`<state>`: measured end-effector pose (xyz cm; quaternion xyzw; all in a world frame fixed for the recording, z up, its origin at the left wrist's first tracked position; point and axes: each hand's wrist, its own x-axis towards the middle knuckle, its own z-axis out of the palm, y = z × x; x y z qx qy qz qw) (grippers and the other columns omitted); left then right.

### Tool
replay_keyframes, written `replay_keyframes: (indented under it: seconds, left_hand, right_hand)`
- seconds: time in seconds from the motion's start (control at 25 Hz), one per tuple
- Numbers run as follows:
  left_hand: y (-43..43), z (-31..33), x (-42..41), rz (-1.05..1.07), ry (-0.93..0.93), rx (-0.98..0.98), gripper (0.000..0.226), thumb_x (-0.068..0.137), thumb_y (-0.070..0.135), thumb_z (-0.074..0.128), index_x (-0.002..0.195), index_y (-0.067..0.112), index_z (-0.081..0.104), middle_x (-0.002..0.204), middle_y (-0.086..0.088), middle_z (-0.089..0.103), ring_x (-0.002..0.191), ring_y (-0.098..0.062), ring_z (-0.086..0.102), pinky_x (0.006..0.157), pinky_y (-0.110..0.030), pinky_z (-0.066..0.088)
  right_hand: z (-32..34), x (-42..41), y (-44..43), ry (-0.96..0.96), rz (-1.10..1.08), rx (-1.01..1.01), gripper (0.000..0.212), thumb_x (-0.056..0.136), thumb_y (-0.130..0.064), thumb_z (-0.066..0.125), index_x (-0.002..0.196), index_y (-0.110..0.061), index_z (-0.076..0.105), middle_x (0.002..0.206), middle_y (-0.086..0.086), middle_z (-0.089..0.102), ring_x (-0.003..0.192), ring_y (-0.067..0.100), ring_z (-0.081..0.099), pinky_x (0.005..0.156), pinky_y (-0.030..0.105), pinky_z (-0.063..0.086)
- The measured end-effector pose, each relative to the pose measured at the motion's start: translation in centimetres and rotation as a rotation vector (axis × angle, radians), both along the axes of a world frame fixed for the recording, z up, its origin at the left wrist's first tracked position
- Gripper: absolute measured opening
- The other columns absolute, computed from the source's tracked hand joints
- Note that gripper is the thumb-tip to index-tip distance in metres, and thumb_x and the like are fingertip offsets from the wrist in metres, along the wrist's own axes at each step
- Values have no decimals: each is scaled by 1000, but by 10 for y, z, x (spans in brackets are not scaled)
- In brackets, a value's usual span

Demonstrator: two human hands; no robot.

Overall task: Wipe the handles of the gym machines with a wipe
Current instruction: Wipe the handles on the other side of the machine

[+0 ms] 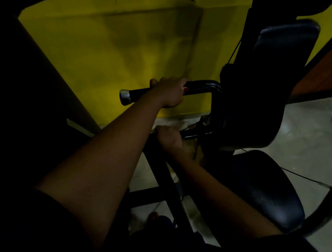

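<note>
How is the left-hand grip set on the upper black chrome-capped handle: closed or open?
Closed: the left-hand grip has its fingers curled round the black chrome-capped handle, which runs out from both sides of the fist.

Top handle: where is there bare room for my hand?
The top handle is bare between the left hand and the chrome cap, and from the hand to the bend. Lower down is crowded: the right hand grips the lower bar.

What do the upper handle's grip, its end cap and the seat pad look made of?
Handle grip: matte black, probably rubber or foam, no glare. End cap: bright silvery sheen, likely chromed metal, possibly plated plastic. Seat pad: black vinyl or leather-like cover, soft glossy highlights over a rounded padded edge.
</note>
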<state>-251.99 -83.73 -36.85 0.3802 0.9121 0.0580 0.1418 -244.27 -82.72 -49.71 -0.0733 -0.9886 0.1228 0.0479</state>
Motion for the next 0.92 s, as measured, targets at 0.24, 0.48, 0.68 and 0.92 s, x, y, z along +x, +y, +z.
replay_keyframes:
  seconds: [0.24,0.48,0.68,0.92]
  left_hand:
    - [-1,-1,1,-12,18,10,47,103,25,31,149,32,22,148,-7,37,130,-34,37,101,-46,23]
    - [-1,0,1,-1,16,-4,46,104,27,30,149,32,23,148,-6,37,131,-33,37,102,-47,23]
    - [0,-1,-1,0,7,3,46,104,28,30,149,32,24,148,-7,38,131,-32,37,102,-46,23]
    - [-1,-3,1,-1,24,11,45,104,29,30,149,33,24,147,-7,38,131,-33,37,102,-46,23]
  right_hand:
    - [-58,56,0,319,116,208,46,91,-15,36,130,2,53,125,21,61,116,35,59,98,49,46]
    - [16,-28,20,-620,127,-73,31,98,-25,46,114,-2,59,112,15,63,94,28,60,75,31,44]
    - [7,-11,13,-518,66,-85,40,96,-30,48,126,-4,51,123,14,60,110,31,58,84,30,45]
    - [-70,59,14,421,169,242,42,103,-11,27,126,4,58,127,22,60,120,37,56,101,48,45]
